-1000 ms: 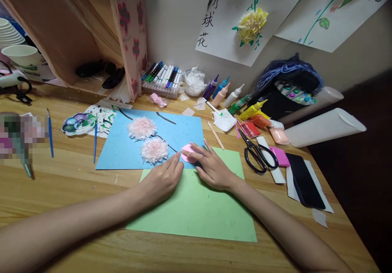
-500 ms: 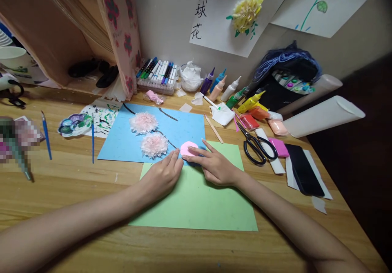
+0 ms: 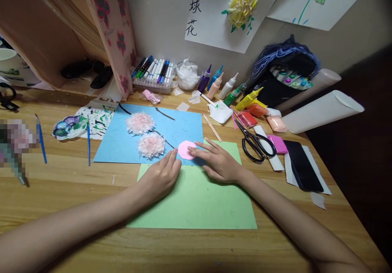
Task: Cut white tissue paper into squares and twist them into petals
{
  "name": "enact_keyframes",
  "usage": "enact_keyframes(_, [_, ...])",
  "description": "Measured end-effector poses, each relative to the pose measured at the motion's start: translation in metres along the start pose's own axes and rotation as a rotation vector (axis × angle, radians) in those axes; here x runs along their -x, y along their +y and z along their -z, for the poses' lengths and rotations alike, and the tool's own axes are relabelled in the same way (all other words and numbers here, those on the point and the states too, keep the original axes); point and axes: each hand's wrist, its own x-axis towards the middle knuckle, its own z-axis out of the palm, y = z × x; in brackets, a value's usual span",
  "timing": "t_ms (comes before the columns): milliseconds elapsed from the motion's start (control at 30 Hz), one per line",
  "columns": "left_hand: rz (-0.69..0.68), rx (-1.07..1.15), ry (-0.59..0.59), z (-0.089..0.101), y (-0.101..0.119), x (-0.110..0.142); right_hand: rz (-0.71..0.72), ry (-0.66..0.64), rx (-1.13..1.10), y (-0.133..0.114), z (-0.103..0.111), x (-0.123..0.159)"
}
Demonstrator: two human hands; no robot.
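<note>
On the lower right of a blue paper sheet (image 3: 110, 142) lies a flat, uneven pink disc (image 3: 185, 148) that looks like soft clay. My right hand (image 3: 221, 162) has its fingers spread, with fingertips resting on the disc's right part. Just left of the disc, my left hand (image 3: 163, 171) rests on the paper, its fingers drawn together and the fingertips near the disc's edge. Two fluffy pink paper flowers (image 3: 151, 145) sit on the blue sheet beside dark curved stem lines (image 3: 164, 113). Under both hands, a green sheet (image 3: 196, 207) lies partly beneath the blue one.
To the right are black-handled scissors (image 3: 257, 147), a wooden stick (image 3: 212, 127), clay packets (image 3: 246, 118) and a black phone (image 3: 303, 166). Paint bottles (image 3: 227, 86) and a marker box (image 3: 154, 77) line the wall. Paintbrushes (image 3: 88, 142) and a palette (image 3: 69, 126) lie left.
My right hand's fingers have slid right and uncovered more of the pink disc. My left hand stays beside it. The whole view has shifted slightly.
</note>
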Motion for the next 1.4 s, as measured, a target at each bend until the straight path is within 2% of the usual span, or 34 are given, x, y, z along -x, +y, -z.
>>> enact_keyframes(67, [-0.009,-0.019,0.005,0.000,0.000,0.000,-0.005,-0.090,-0.019,-0.002,0.000,-0.007])
enact_keyframes(133, [-0.016,-0.029,0.006,0.001,0.000,-0.001,0.005,-0.117,-0.020,-0.001,0.000,-0.010])
enact_keyframes(300, [-0.021,-0.041,0.010,0.003,-0.001,-0.002,0.078,0.088,0.024,0.008,0.001,0.000])
enact_keyframes(367, [-0.026,-0.043,0.014,0.004,-0.002,-0.003,0.090,0.133,0.041,0.008,0.001,0.001])
enact_keyframes(400, [-0.026,-0.043,0.016,0.003,-0.001,-0.003,0.074,0.120,0.047,0.006,0.002,-0.001])
enact_keyframes(533, [-0.023,-0.025,0.032,0.003,-0.001,-0.003,-0.041,-0.068,0.028,-0.001,0.003,-0.012])
enact_keyframes(567, [-0.020,-0.023,0.034,0.003,-0.001,-0.003,-0.046,-0.076,0.020,0.000,0.003,-0.012])
enact_keyframes(633, [-0.021,-0.031,0.036,0.003,-0.001,-0.004,-0.016,-0.033,0.019,0.003,0.003,-0.009])
enact_keyframes(733, [-0.029,-0.052,0.033,0.004,-0.001,-0.004,0.059,0.115,0.032,0.009,0.002,-0.001])
enact_keyframes(800, [-0.031,-0.051,0.033,0.005,-0.001,-0.004,0.044,0.158,0.027,0.007,0.001,-0.001])
enact_keyframes(900, [-0.034,-0.044,0.040,0.004,-0.001,-0.004,-0.048,0.040,-0.024,-0.001,0.000,-0.010])
enact_keyframes(1000, [-0.031,-0.054,0.038,0.003,-0.001,-0.004,-0.061,-0.079,-0.073,-0.004,0.001,-0.017])
enact_keyframes(1067, [-0.023,-0.055,0.026,0.003,-0.001,-0.004,-0.038,-0.056,-0.078,0.000,0.002,-0.014])
enact_keyframes(1233, [-0.005,0.036,0.013,0.003,-0.002,-0.003,0.052,0.141,-0.075,0.011,0.003,0.000])
enact_keyframes(1300, [-0.004,0.042,0.003,0.003,-0.002,-0.003,0.056,0.129,-0.088,0.009,0.002,-0.002])
enact_keyframes(1400, [-0.012,0.002,-0.001,0.004,-0.002,-0.004,0.066,-0.002,-0.068,0.003,0.000,-0.008])
